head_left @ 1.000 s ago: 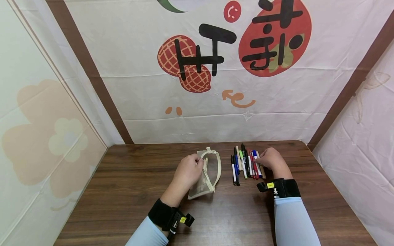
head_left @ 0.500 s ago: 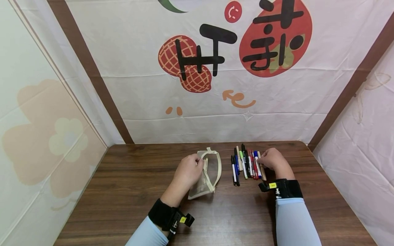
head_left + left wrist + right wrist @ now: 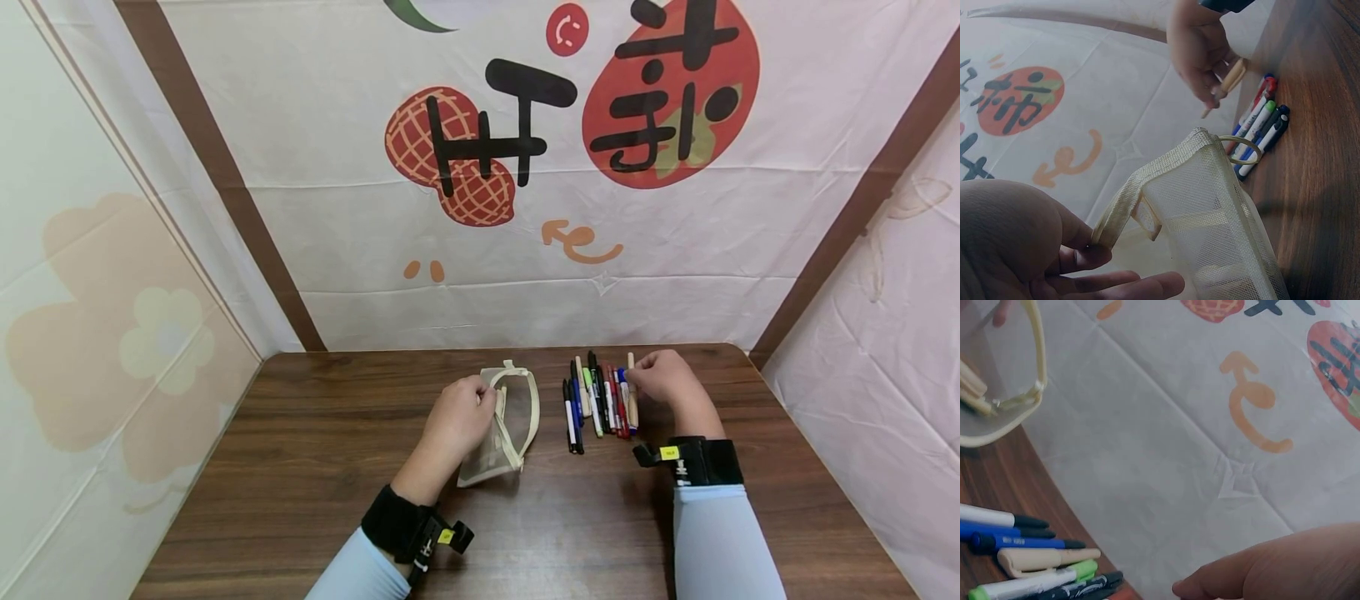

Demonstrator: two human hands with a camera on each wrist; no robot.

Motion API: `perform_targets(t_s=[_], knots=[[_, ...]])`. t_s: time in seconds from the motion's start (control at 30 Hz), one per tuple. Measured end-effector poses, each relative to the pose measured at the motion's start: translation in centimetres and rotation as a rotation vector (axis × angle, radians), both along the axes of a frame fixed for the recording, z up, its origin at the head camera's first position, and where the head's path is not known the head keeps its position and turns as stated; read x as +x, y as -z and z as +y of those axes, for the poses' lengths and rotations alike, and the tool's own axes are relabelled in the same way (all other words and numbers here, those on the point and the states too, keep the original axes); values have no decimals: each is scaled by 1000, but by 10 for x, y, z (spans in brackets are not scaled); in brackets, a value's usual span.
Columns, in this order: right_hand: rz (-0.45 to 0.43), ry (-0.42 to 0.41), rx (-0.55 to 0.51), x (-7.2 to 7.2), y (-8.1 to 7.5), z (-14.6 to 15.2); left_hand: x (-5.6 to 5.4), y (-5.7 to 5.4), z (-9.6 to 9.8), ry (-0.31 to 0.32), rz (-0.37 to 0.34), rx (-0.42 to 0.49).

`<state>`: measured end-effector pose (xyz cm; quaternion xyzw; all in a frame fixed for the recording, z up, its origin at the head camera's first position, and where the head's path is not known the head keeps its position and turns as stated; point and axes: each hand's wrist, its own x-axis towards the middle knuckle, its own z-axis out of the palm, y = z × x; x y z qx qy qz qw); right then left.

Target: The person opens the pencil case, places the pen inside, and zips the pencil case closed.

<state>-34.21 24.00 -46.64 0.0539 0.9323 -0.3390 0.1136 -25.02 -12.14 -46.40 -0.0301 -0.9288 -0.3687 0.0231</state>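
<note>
The tan pen (image 3: 633,408) is at the right end of the row of pens (image 3: 596,404), pinched by the right hand (image 3: 663,379); a firm but light pinch and a clean lift would, I judge, spare its neighbours from rolling. The row lies at three o'clock from the mesh pouch (image 3: 480,467). At the pouch's nine o'clock, the left hand (image 3: 461,412) grips the cream rim (image 3: 1147,170) between thumb and finger; drawing that edge taut should stop the soft mouth sagging. Row and pouch rest on a dark wood-grain table (image 3: 300,458). Beyond, at twelve o'clock, hangs a pale printed cloth (image 3: 337,233), with side panels (image 3: 885,333) toward ten and two.
</note>
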Motion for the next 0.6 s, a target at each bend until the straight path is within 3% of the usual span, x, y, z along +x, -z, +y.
perform_targets(t_s=[0.33, 0.6], knots=[[73, 20, -244, 7, -17, -12, 0, 0, 0, 6, 1, 12], [159, -4, -319, 8, -24, -24, -1, 0, 0, 3, 9, 15]])
